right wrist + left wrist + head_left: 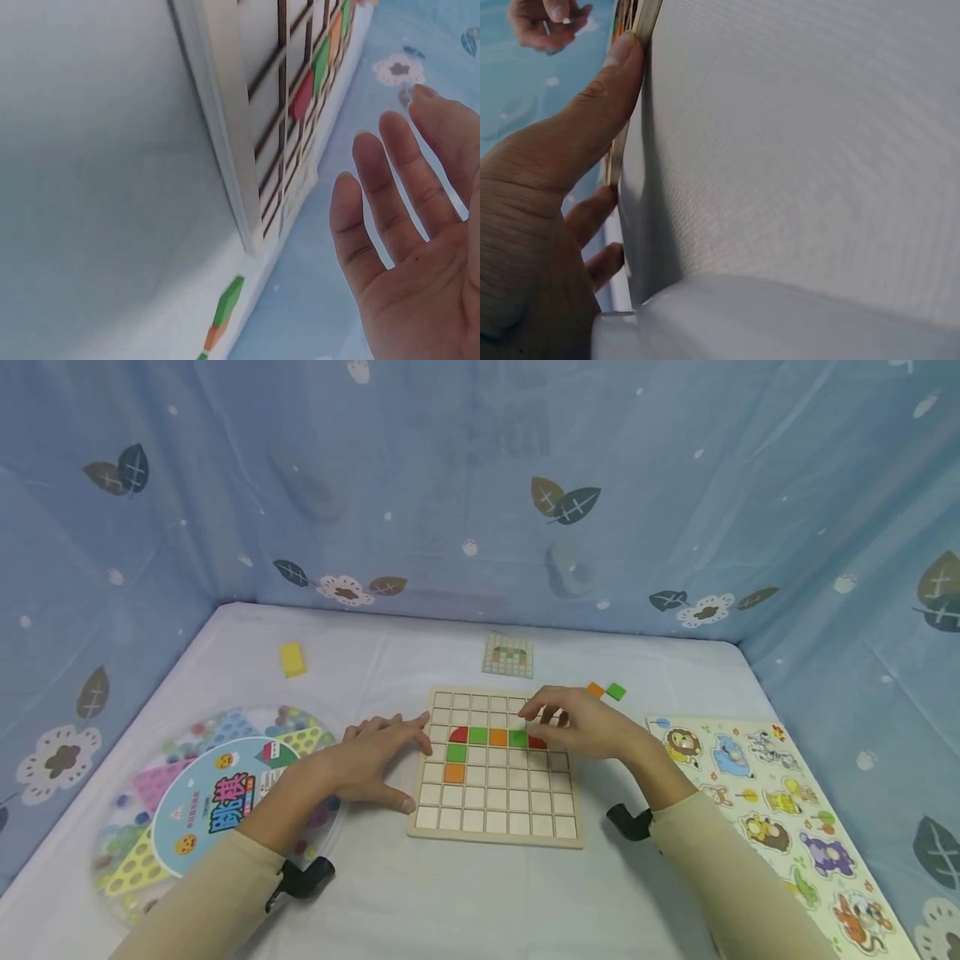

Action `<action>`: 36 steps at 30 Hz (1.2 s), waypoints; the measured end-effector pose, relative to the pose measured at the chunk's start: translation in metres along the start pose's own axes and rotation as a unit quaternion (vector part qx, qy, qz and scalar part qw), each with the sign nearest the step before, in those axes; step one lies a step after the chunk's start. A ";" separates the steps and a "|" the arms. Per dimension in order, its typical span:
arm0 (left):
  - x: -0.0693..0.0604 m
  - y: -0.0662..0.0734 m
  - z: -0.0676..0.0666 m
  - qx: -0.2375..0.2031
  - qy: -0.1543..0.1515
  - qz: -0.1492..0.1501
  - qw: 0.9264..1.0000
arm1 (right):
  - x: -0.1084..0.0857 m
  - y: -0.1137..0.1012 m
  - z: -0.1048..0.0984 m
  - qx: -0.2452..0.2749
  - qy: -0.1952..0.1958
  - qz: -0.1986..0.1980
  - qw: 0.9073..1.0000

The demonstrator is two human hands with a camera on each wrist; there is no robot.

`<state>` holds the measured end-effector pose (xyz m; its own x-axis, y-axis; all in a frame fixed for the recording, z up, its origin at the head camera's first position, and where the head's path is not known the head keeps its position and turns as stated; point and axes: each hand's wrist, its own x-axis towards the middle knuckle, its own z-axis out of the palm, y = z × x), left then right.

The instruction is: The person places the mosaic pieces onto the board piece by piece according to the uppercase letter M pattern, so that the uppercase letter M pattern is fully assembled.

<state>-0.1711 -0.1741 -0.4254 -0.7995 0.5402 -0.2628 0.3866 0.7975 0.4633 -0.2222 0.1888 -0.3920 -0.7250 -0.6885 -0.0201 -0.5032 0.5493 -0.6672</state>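
Observation:
A wooden grid board [495, 821] lies flat on the table. Across one row run a red rounded tile [459, 735], a green tile [478, 736], an orange tile [498, 737], another green one and a second red one [301, 96]. Below the left red tile sit a green tile [457, 753] and an orange tile [454, 772]. My left hand [375, 760] touches the board's left edge with thumb and fingertips, fingers spread. Above the right end of the tile row hovers my right hand [581, 722]; in the right wrist view its fingers are loosely extended, holding nothing.
Behind the board lies a small pattern card [508, 655]. Loose orange [595, 690] and green [616, 692] tiles lie beyond my right hand. A yellow block [292, 659] is at back left, a round game box [206, 810] at left, an animal puzzle [813, 810] at right.

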 end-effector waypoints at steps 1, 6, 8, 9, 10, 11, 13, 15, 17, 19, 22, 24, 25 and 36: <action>0.000 0.000 0.000 0.000 -0.001 0.000 1.000 | -0.001 0.001 -0.002 -0.004 0.004 0.002 1.000; 0.000 0.000 0.000 0.002 -0.001 -0.002 1.000 | -0.003 0.011 -0.010 -0.008 0.035 -0.004 0.999; 0.000 0.000 0.001 0.004 -0.001 -0.004 1.000 | -0.005 0.016 -0.011 -0.008 0.046 0.000 0.999; 0.000 0.000 0.001 0.005 -0.001 -0.004 1.000 | -0.006 0.019 -0.011 -0.009 0.051 0.002 0.999; 0.000 0.001 0.001 0.006 -0.001 -0.004 1.000 | -0.007 0.021 -0.011 -0.008 0.056 0.007 0.998; 0.000 0.001 0.001 0.007 0.000 -0.004 1.000 | -0.008 0.023 -0.012 -0.007 0.060 0.013 0.998; 0.000 0.001 0.001 0.006 0.000 -0.004 1.000 | -0.010 0.027 -0.012 -0.004 0.063 0.019 0.998; -0.001 0.001 0.001 0.005 0.000 -0.004 1.000 | -0.012 0.030 -0.013 -0.001 0.067 0.023 0.997; -0.001 0.001 0.000 0.005 0.000 -0.004 1.000 | -0.014 0.034 -0.014 0.002 0.071 0.028 0.997; -0.001 0.001 0.000 0.006 0.001 -0.001 1.000 | -0.016 0.039 -0.015 0.002 0.076 0.036 0.996; 0.000 0.001 0.000 0.009 0.000 0.003 1.000 | -0.019 0.045 -0.017 -0.004 0.082 0.055 0.995; 0.000 0.000 0.001 0.008 0.000 0.003 1.000 | -0.021 0.050 -0.019 -0.008 0.081 0.065 0.995; 0.000 0.000 0.001 0.007 0.000 0.003 1.000 | -0.022 0.052 -0.020 -0.013 0.079 0.068 0.994; 0.000 0.001 -0.001 0.006 -0.001 0.006 1.000 | -0.028 0.066 -0.022 -0.018 0.068 0.070 0.995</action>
<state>-0.1712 -0.1737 -0.4247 -0.7935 0.5510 -0.2585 0.4019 0.7934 0.4572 -0.2456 0.2554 -0.4191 -0.8450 -0.5348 -0.0084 -0.4071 0.6532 -0.6384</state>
